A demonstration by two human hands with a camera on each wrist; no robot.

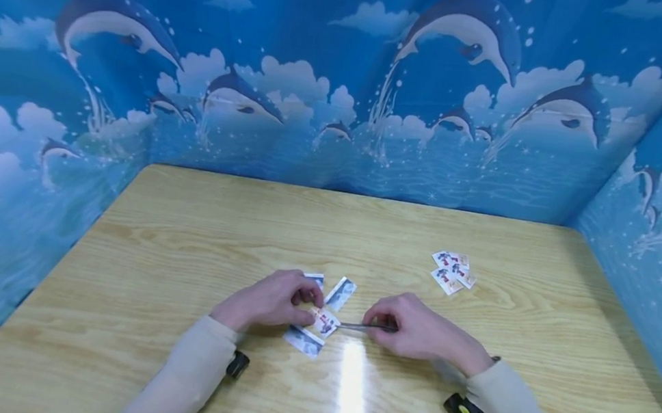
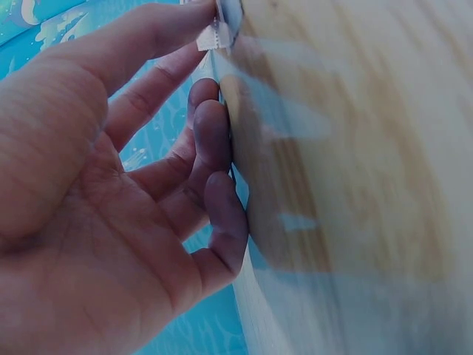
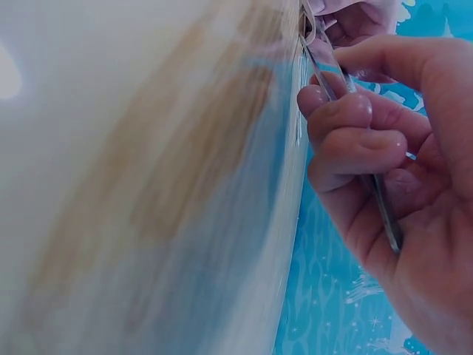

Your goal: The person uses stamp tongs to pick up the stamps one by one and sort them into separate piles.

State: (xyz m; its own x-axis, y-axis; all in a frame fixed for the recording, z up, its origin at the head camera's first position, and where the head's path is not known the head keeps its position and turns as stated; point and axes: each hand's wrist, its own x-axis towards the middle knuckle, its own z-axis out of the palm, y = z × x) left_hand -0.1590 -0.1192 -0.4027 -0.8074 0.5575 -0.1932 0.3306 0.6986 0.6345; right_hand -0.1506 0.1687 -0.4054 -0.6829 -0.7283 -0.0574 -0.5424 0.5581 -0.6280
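My left hand [image 1: 276, 300] pinches a small white packet-like piece with a coloured print [image 1: 325, 324] between thumb and forefinger. In the left wrist view, a jagged edge shows on the white piece [image 2: 214, 35] at the fingertips; the other fingers bend loosely near the tabletop. With bent fingers, my right hand [image 1: 412, 327] grips metal tweezers [image 3: 380, 203], whose tips reach the right edge of the printed piece. Grey-and-white printed strips [image 1: 305, 342] lie around it: one in front, one behind [image 1: 341, 293], and another partly hidden behind the left hand [image 1: 316, 278].
Several similar printed pieces [image 1: 451, 273] lie in an overlapping cluster toward the back right of the wooden table [image 1: 211, 219]. A blue dolphin-print curtain [image 1: 321, 81] stands behind the table and along its sides. A bright reflection crosses the tabletop in front.
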